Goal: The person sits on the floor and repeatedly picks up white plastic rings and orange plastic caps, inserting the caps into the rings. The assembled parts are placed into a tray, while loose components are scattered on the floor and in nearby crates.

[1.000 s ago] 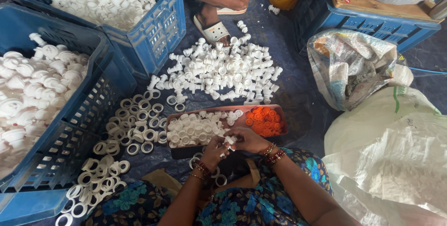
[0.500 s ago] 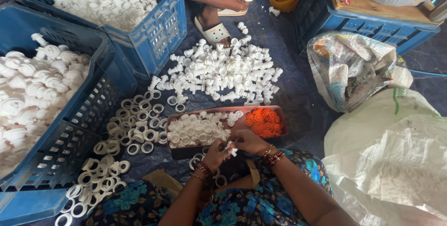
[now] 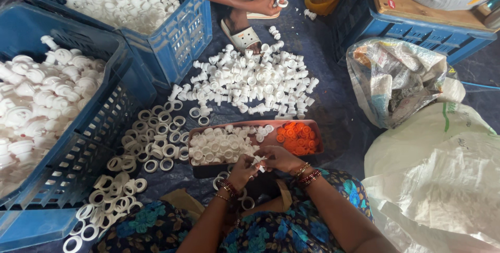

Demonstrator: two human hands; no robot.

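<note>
My left hand (image 3: 241,171) and my right hand (image 3: 278,158) meet just in front of a brown tray (image 3: 253,124), and together they pinch a small white plastic part (image 3: 259,163). The tray holds several white plastic caps (image 3: 219,147) on its left side and several orange discs (image 3: 297,137) on its right. Both my wrists wear bangles. White plastic rings (image 3: 156,143) lie scattered on the dark floor to the left of the tray. A heap of white plastic fittings (image 3: 250,81) lies beyond the tray.
Two blue crates (image 3: 83,143) full of white parts stand at left and top left (image 3: 177,39). Another person sits across, with hands (image 3: 268,4) on a white part and a sandalled foot (image 3: 240,34). Plastic bags (image 3: 396,81) and a white sack (image 3: 442,180) lie at right.
My hands have lifted slightly off the tray's front edge and drawn together around the white part. The person across has raised a white part in both hands.
</note>
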